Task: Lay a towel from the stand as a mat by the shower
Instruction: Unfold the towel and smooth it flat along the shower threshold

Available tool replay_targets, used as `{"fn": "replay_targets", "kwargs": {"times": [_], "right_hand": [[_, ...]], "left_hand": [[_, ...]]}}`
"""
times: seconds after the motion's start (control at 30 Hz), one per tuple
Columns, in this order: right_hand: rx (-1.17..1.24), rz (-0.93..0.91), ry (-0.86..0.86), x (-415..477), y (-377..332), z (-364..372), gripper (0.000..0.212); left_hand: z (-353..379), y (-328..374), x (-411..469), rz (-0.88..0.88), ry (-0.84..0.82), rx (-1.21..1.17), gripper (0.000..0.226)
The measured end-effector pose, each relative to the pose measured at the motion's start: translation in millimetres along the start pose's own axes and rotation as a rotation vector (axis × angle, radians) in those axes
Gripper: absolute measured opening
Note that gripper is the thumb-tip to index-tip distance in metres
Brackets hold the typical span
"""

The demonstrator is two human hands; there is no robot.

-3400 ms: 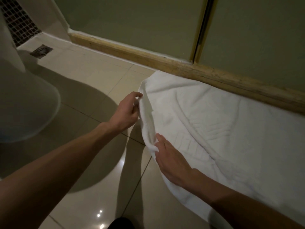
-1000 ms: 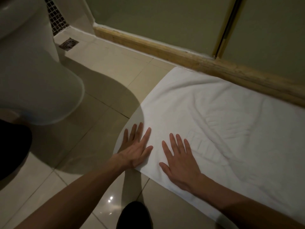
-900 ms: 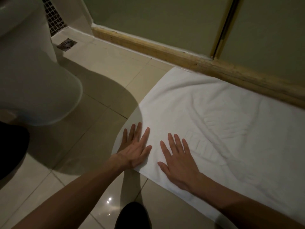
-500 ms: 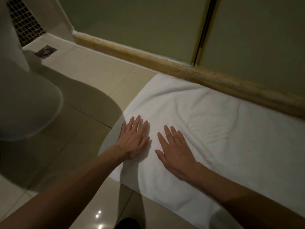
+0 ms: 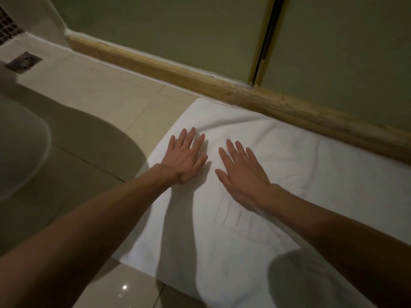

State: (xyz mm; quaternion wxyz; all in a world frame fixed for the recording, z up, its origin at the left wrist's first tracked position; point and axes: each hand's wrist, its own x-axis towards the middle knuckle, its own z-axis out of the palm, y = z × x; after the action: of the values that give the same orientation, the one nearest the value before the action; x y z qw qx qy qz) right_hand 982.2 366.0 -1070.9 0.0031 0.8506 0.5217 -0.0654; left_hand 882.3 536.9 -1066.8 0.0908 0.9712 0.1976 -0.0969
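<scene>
The towel (image 5: 278, 196) was spread on the tiled floor (image 5: 106, 112) against the shower sill (image 5: 222, 90). The left hand (image 5: 184, 158) and right hand (image 5: 242, 174) were pressed flat, fingers spread. Wrinkles could be bunched toward the sill by further pushing.

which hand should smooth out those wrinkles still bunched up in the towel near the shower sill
The right hand. It lies flat on the towel next to the creases that run rightward along the wooden sill, while the left hand rests by the towel's left edge, farther away.
</scene>
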Motion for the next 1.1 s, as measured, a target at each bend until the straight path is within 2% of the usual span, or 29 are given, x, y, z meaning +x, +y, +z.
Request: {"fn": "replay_targets", "kwargs": {"times": [0.37,0.6,0.8,0.97,1.1], "right_hand": [[0.023,0.017,-0.074,37,17,13,0.067],[0.000,0.028,-0.075,40,14,21,0.085],[0.011,0.028,-0.070,40,13,22,0.086],[0.070,0.037,0.000,47,11,9,0.072],[0.076,0.043,0.087,67,12,-3,0.060]], "left_hand": [[6,-5,52,-0.007,0.003,-0.030,0.066],[17,-13,51,-0.022,0.014,-0.009,0.067],[18,-14,51,-0.019,0.023,-0.004,0.073],[7,-7,62,0.018,0.071,-0.056,0.079],[1,-1,78,0.015,0.041,-0.029,0.073]]}}
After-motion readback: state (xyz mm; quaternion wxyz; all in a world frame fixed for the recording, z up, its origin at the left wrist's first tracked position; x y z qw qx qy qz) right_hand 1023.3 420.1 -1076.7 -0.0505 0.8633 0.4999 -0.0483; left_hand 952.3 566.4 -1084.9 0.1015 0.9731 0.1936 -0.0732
